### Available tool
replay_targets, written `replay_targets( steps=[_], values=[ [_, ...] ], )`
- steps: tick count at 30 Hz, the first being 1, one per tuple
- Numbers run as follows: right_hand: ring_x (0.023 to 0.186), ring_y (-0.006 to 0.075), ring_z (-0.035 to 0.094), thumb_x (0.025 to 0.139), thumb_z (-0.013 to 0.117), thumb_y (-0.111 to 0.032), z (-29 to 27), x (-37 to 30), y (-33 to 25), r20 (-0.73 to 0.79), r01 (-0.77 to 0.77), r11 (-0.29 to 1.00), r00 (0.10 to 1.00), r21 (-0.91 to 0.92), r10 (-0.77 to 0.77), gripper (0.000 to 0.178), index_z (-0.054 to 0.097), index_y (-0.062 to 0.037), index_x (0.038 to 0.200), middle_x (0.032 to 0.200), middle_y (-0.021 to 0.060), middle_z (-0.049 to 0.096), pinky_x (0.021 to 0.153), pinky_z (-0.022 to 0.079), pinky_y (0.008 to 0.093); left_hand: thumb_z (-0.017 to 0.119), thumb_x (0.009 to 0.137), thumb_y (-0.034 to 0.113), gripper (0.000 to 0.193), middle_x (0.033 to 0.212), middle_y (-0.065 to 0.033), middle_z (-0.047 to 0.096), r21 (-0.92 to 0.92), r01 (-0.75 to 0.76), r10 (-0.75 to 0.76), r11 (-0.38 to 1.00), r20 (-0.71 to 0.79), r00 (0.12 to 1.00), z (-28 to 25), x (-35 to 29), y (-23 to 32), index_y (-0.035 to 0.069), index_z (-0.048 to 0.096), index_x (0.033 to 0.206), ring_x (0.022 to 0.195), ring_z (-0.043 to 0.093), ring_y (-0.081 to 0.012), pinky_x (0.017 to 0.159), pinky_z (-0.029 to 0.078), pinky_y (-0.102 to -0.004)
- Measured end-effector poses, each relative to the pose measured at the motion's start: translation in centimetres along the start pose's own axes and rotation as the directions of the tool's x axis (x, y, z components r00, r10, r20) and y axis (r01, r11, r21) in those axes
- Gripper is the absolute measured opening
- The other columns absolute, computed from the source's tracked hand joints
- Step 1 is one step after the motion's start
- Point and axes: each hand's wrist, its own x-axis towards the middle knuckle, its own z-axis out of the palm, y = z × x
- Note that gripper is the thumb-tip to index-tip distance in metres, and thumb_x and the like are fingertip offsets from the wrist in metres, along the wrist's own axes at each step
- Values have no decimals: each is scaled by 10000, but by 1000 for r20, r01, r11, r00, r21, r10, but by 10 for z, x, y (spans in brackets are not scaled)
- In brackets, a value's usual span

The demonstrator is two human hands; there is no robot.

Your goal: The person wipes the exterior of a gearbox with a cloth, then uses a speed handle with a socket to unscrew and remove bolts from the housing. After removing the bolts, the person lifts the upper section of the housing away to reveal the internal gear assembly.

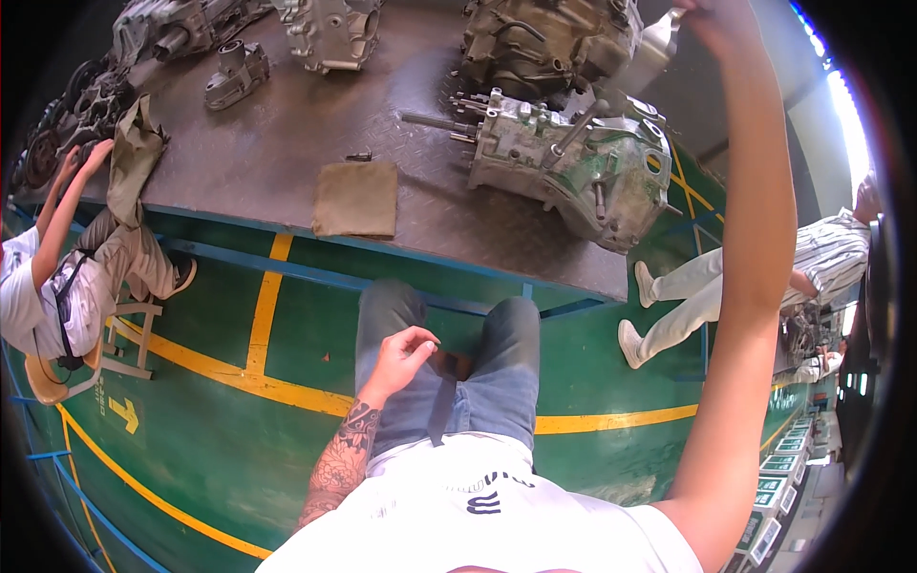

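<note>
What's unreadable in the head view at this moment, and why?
All in the head view:
Right hand: blurred and partly cut off by the top edge; whether it holds the silvery piece is unclear.
Left hand: anything it may be pinching is too small to identify.
Brown casing: top cut off by the picture edge.
Dark part beside the khaki cloth: too small to identify.

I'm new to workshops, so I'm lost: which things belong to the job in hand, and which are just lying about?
Probably in the job:
silvery part at the right hand
greenish metal casing close by

Apparently just lying about:
square cloth
small dark piece beyond it
small grey casing farther left
</note>
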Motion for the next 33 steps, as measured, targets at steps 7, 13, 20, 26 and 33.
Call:
replay_targets(
  steps=[7, 13, 20, 26, 33],
  values=[
    [447, 53, 348, 959, 675, -166, 2, -13, 2, -178, 95, 952, 972, -291, -152, 169, 564, -180, 831, 576, -102, 389, 446, 291, 239, 664, 970, 77, 110, 887, -36, 740, -32, 12, -12, 999, 4, 1000, 1, 3, 1, 9, 723, 1034, 840, 682, -95, 770, 540, -258],
    [440, 57, 340, 969, 667, -160, 58, -30, 23, -338, 175, 846, 861, -504, -380, 114, 607, -165, 871, 567, -98, 388, 441, 287, 239, 670, 969, 88, 117, 885, -40, 742, 19, 9, -9, 1000, -21, 1000, 1, 0, 0, 8, 723, 1035, 838, 687, -97, 773, 540, -263],
    [442, 61, 350, 958, 681, -145, 71, -25, 26, -205, 157, 904, 945, -399, -254, 131, 601, -177, 860, 555, -90, 384, 419, 271, 245, 666, 972, 86, 117, 908, -46, 747, 5, 41, -41, 999, -1, 999, 0, -1, 3, 8, 721, 1039, 876, 706, -104, 805, 549, -267],
    [430, 63, 329, 984, 660, -152, 107, -33, 39, -328, 197, 846, 859, -495, -392, 167, 580, -167, 839, 548, -91, 373, 401, 259, 248, 658, 974, 81, 122, 909, -49, 752, 43, 21, -20, 999, -27, 999, 0, 1, 2, 0, 720, 1041, 872, 707, -107, 807, 549, -269],
    [441, 68, 344, 1004, 664, -170, 82, -28, 35, -261, 166, 871, 913, -463, -313, 180, 580, -168, 845, 554, -91, 373, 412, 263, 247, 669, 976, 100, 128, 890, -49, 751, 0, 18, -18, 1000, -27, 999, -6, 0, 5, 0, 722, 1035, 846, 696, -105, 787, 550, -274]
  ],
)
